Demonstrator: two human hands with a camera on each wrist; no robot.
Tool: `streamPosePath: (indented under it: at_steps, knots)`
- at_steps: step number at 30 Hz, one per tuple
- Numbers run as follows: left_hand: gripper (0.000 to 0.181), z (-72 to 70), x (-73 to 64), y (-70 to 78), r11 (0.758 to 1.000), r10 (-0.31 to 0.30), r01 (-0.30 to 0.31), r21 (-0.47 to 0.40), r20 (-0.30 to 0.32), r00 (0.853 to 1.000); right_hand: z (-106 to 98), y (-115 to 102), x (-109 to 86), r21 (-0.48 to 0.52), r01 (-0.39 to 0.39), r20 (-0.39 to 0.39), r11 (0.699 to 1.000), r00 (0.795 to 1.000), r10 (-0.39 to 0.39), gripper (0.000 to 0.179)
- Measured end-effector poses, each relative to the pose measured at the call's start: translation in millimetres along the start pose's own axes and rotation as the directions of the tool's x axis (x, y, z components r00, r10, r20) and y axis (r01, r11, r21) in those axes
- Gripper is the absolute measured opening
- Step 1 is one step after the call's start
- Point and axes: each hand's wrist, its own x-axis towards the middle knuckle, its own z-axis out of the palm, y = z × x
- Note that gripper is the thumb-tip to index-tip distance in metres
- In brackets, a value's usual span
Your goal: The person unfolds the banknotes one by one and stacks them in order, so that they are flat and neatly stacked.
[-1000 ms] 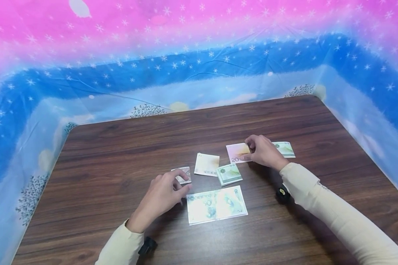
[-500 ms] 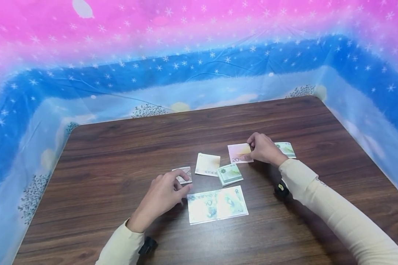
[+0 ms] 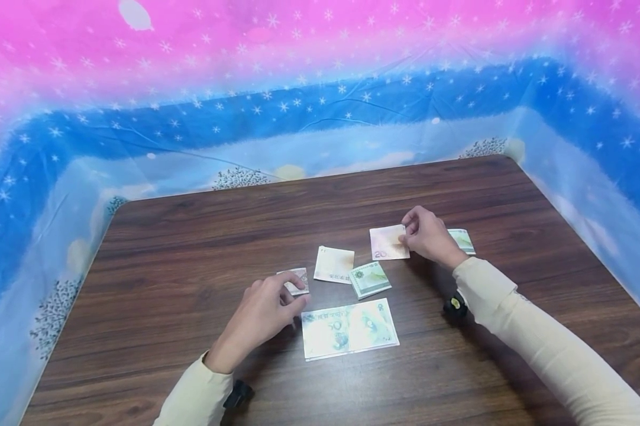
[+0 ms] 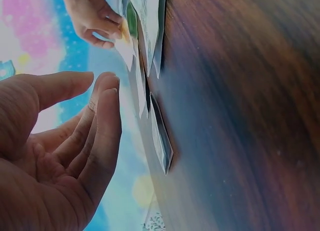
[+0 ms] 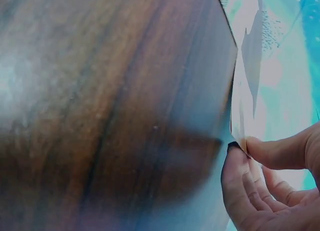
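A folded pink-and-yellow banknote marked 20 is pinched at its right edge by my right hand. In the right wrist view, thumb and fingertips meet on the edge of that banknote. My left hand hovers with loosely bent fingers, and nothing is between thumb and fingers in the left wrist view. Just beyond its fingertips is a small folded brownish banknote, partly hidden by the hand. To the right of the left thumb lies a wide, glare-washed banknote with another edge showing beneath.
A folded pale yellow banknote and a folded green banknote lie mid-table, their corners overlapping. Another green banknote shows partly behind the right hand. The dark wooden table meets a snowflake-patterned cloth at its far edge.
The right hand has moved slightly right and away, bringing the pinched 20 banknote along and tilting it up a little. My left hand stays in place.
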Motion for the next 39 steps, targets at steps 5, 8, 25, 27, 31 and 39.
streamPosePath:
  at_steps: [5,8,25,27,31,39]
  knots:
    - [0.014,0.2,1.1,2.1,0.999,-0.001,0.000,-0.033,-0.031,1.000,-6.5,-1.1,-1.5,0.098,0.019,-0.017,0.995,1.000,-0.017,0.028]
    - [0.011,0.4,2.6,3.4,0.998,-0.003,-0.001,-0.057,-0.064,0.998,-9.6,-2.8,-2.4,0.172,0.018,-0.013,0.985,1.000,-0.016,0.030]
    - [0.038,20.0,10.7,9.5,0.924,-0.008,0.015,-0.382,0.019,1.000,11.1,-39.8,-40.3,0.378,0.033,0.106,0.925,0.991,-0.079,0.026]
    - [0.042,23.9,12.8,8.8,0.882,-0.028,0.056,-0.468,0.067,0.997,16.6,-44.7,-44.7,0.417,0.021,0.128,0.909,0.988,-0.082,0.025]
    - [0.046,29.1,17.1,8.5,0.751,-0.069,0.152,-0.643,0.153,0.986,27.1,-52.3,-52.6,0.504,-0.027,0.196,0.863,0.977,-0.084,0.022]
    - [0.038,31.3,20.9,12.6,0.598,-0.190,0.237,-0.766,0.152,0.970,41.0,-58.9,-61.1,0.522,-0.091,0.221,0.848,0.975,-0.032,0.016]
